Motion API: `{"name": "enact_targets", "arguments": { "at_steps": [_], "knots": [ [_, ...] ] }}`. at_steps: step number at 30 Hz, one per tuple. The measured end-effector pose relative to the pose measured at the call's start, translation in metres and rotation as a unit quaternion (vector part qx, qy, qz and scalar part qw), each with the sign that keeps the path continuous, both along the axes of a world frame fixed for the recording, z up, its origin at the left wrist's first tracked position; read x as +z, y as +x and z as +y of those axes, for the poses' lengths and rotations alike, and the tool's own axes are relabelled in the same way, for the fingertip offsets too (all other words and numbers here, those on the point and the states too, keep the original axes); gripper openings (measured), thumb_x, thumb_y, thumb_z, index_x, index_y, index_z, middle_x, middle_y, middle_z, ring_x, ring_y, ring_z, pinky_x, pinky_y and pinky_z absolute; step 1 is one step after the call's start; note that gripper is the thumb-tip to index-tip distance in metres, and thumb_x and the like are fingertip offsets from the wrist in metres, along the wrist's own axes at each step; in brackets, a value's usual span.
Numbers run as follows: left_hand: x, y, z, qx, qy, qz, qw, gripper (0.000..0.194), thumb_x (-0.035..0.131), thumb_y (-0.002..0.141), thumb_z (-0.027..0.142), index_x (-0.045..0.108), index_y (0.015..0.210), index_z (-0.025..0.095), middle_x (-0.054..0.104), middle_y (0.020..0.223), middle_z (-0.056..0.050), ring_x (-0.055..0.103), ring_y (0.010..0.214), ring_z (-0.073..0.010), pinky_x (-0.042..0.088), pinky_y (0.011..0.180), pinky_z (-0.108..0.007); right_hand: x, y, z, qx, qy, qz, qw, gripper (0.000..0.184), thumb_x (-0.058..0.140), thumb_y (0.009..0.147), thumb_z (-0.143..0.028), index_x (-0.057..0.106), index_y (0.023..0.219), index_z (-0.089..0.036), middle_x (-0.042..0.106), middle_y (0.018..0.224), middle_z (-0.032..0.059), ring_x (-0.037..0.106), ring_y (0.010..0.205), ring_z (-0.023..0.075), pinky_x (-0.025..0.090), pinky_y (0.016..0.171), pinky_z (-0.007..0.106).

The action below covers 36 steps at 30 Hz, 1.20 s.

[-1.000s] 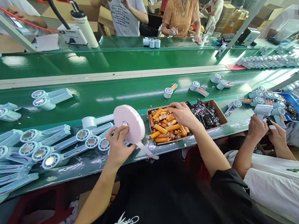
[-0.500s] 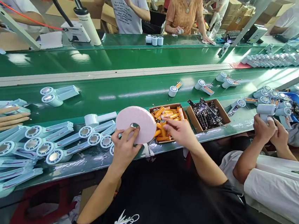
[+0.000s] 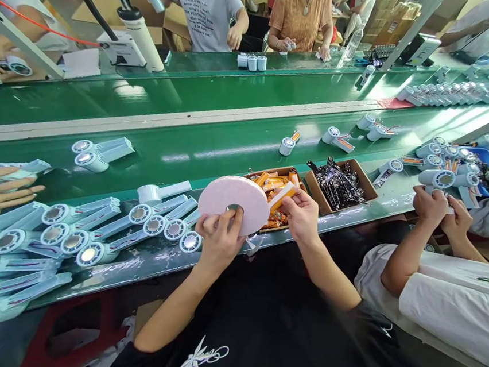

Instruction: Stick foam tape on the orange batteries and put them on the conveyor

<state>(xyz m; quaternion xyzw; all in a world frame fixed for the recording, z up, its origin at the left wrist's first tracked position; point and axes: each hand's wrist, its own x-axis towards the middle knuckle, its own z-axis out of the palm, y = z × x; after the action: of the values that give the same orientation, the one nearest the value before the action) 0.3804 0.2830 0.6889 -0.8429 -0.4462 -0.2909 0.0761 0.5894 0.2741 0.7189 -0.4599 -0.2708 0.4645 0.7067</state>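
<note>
My left hand (image 3: 220, 239) grips a large pale pink roll of tape (image 3: 230, 196) by its centre hole, the flat face turned up toward me. Between the fingers of my right hand (image 3: 304, 215) is an orange battery cell (image 3: 283, 197) with a white strip along its upper side. The cell's near end is at the roll's right edge; whether they touch I cannot tell. Beneath both hands stands a cardboard box (image 3: 281, 230) of orange battery cells, partly hidden by the roll and my right hand.
A second cardboard box (image 3: 364, 202) holds black circuit boards. Light-blue fan housings (image 3: 90, 254) lie in rows at the left, and several more sit on the green belt (image 3: 213, 151). A co-worker's hand (image 3: 1, 192) is at the far left; another co-worker's hands (image 3: 434, 210) hold a housing at right.
My right hand has lifted a battery cell out of the box and brought it beside the tape roll. My left hand and the roll have shifted right, the roll tilting.
</note>
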Motion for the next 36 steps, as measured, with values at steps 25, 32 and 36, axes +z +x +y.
{"name": "enact_targets", "arguments": {
  "at_steps": [25,32,36],
  "knots": [
    [0.022,-0.170,0.170,0.167,-0.352,0.168,0.905,0.053,0.046,0.100,0.044,0.066,0.144,0.022,0.056,0.158,-0.007,0.042,0.145,-0.0360,0.034,0.122,-0.049,-0.031,0.134,-0.048,-0.213,0.027,-0.071,0.974,0.056,0.101,0.055,-0.034,0.066,0.097,-0.022,0.079,0.077,0.0009,0.081,0.074,0.0254,0.069,0.062,0.036],
    [0.036,-0.169,0.247,0.088,-0.487,0.262,0.829,0.051,0.059,0.086,0.053,0.077,0.124,0.024,0.074,0.129,-0.011,0.065,0.111,-0.0331,0.052,0.097,-0.038,-0.029,0.137,-0.053,-0.258,-0.029,-0.126,0.957,0.052,0.096,0.053,-0.045,0.069,0.096,-0.035,0.080,0.083,0.0021,0.081,0.076,0.0326,0.067,0.060,0.050],
    [0.037,-0.161,0.267,0.016,-0.518,0.272,0.811,0.037,0.066,0.083,0.048,0.081,0.109,0.026,0.079,0.113,-0.006,0.070,0.096,-0.0242,0.053,0.084,-0.026,-0.012,0.133,-0.059,-0.295,-0.041,-0.149,0.943,0.042,0.094,0.054,-0.044,0.075,0.091,-0.043,0.078,0.084,0.0054,0.080,0.087,0.0392,0.062,0.080,0.067]
  ]
}}
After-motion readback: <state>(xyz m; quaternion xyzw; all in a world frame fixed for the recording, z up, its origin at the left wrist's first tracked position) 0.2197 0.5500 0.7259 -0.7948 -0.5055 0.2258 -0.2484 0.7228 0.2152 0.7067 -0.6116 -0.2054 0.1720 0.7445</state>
